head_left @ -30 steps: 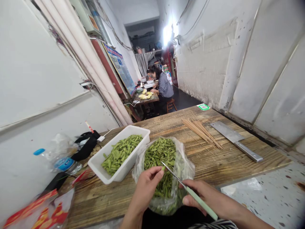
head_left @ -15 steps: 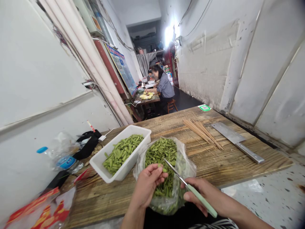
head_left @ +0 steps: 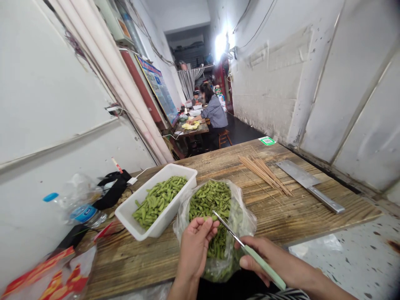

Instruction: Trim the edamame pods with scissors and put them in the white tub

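My left hand [head_left: 196, 246] pinches an edamame pod [head_left: 208, 217] between thumb and fingers. In my right hand [head_left: 265, 254] is a pair of scissors [head_left: 261, 263] with pale green handles. The blade tips meet the pod's right end, close to my left fingertips. Both hands are over a clear plastic bag [head_left: 242, 212] full of green pods [head_left: 215, 196], its mouth spread wide. Left of the bag stands a white plastic tub [head_left: 126, 223] that holds more pods [head_left: 162, 198].
Bamboo skewers [head_left: 265, 175] and a cleaver [head_left: 300, 175] lie on the wooden table [head_left: 134, 266] to the right. At the left are a plastic bottle [head_left: 84, 213] and a red-and-white package [head_left: 62, 279]. A person [head_left: 214, 110] sits at another table farther back.
The scissor tips have come down onto the end of the pod. My left hand has shifted slightly right and still pinches it. The view has moved a little.
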{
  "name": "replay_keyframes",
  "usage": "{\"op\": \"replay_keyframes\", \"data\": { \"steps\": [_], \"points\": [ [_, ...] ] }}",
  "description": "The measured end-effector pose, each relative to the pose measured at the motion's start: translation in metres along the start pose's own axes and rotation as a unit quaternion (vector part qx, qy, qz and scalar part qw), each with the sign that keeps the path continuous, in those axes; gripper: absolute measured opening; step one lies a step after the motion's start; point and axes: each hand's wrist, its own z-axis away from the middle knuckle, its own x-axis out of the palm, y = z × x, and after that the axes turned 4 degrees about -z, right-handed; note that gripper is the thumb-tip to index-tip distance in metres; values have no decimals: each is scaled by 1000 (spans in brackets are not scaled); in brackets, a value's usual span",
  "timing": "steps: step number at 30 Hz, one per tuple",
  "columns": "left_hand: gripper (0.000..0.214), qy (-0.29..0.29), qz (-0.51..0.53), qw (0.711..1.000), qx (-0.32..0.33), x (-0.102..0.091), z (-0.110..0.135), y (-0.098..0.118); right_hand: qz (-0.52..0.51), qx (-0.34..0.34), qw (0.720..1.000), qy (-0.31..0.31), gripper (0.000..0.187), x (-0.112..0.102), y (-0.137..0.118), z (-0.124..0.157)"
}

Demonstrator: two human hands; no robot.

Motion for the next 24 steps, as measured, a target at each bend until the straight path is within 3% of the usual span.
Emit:
{"op": "replay_keyframes", "data": {
  "steps": [12, 24],
  "points": [
    [29, 4, -30, 1000, 5, -3, 1, -4, 2, 21, 999, 30, 37, 7, -4, -3],
    [29, -28, -179, 983, 3, -11, -3, 10, -19, 67, 997, 38, 29, 6, 1, -11]
  ]
}}
